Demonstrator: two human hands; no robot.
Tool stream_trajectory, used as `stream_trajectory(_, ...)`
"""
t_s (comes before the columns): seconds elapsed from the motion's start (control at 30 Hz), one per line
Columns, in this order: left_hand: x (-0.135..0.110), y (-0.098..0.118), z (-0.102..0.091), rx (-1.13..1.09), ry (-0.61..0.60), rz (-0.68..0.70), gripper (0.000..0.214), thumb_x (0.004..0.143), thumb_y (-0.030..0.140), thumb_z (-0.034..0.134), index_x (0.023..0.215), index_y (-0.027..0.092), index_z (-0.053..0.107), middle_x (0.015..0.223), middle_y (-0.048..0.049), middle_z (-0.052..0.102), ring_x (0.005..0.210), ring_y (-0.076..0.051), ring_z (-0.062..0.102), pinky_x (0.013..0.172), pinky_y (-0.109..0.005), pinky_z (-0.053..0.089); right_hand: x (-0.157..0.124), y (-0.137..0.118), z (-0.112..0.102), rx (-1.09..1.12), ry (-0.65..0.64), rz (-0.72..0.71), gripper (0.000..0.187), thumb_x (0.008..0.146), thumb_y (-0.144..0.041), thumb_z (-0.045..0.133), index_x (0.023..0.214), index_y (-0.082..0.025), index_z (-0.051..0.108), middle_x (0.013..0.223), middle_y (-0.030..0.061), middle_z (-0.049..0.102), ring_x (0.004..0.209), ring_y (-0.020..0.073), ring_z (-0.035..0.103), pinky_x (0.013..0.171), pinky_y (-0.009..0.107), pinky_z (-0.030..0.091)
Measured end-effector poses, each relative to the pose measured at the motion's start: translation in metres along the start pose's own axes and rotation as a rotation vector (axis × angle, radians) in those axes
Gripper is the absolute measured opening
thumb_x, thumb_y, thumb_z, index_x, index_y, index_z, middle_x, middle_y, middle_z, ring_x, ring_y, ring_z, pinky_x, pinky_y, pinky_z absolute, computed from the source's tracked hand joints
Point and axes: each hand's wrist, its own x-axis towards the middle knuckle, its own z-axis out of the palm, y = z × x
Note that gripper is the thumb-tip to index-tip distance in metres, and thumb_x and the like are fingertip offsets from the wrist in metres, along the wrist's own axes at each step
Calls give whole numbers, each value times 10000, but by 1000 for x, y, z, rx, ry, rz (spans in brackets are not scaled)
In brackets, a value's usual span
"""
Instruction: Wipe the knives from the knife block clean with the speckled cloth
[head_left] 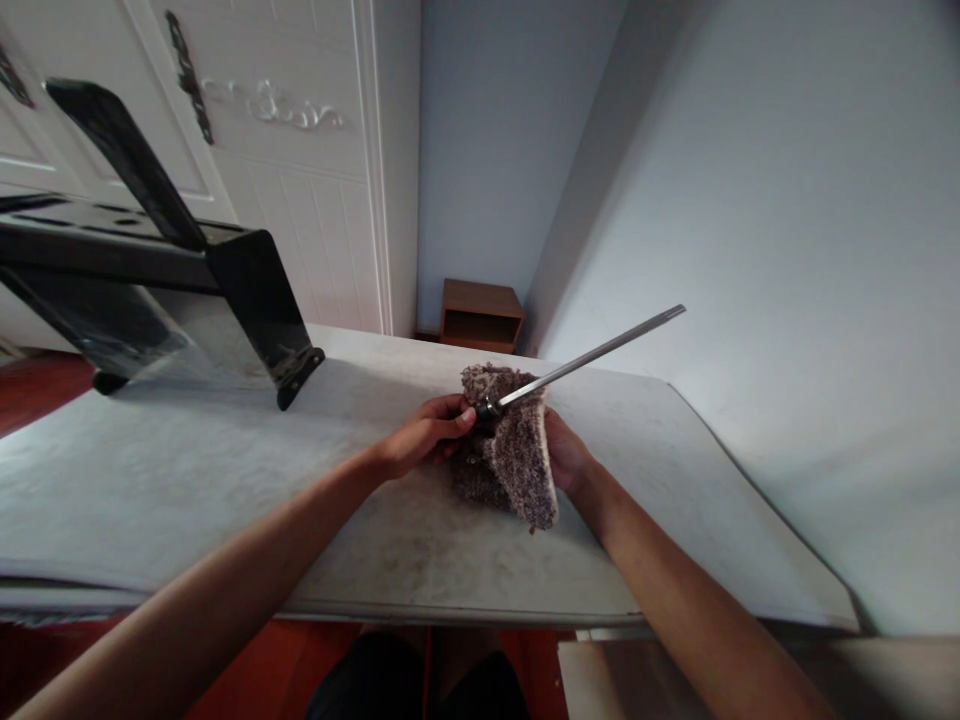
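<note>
My left hand [435,430] is closed round the black handle of a sharpening steel [592,354], a long thin metal rod. The rod slants up to the right, its tip pointing at the wall. A shaggy brown-grey cloth [521,455] with a pale edge lies bunched around and under the handle, just above the table. On the cloth's right side, my right hand [566,455] grips it from behind; most of those fingers are hidden by the cloth.
A black slotted knife holder [247,290] with clear panels and an upright black arm stands on the left of the white table [360,560]. White cabinet doors [300,200] rise behind. A brown open-fronted box [480,300] stands beyond the far edge; a wall [787,250] borders the right.
</note>
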Motion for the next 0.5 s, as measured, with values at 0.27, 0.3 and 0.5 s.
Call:
stream_trajectory(0.27, 3, -6, 1, 67, 73, 109, 579, 579, 588, 830, 799, 146, 528, 671, 34, 519, 578, -31, 439, 503, -117, 298, -3, -4, 0, 85, 39, 65, 377, 601, -286, 850, 895, -135, 666, 818, 71, 704, 787, 221, 678, 792, 369, 570)
stream_trajectory(0.3, 3, -6, 2, 66, 88, 121, 577, 575, 582, 834, 798, 142, 536, 696, 23, 540, 615, -40, 461, 541, -124, 318, -3, -5, 0, 86, 31, 64, 364, 608, -285, 845, 888, -140, 664, 824, 72, 704, 808, 227, 679, 797, 371, 569)
stream_trajectory(0.5, 5, -7, 6, 95, 198, 126, 622, 538, 646, 814, 800, 147, 551, 682, 28, 549, 644, -53, 453, 589, -148, 308, -1, -4, -3, 80, 32, 117, 275, 704, -292, 768, 884, -126, 642, 809, 70, 698, 868, 225, 684, 818, 358, 560)
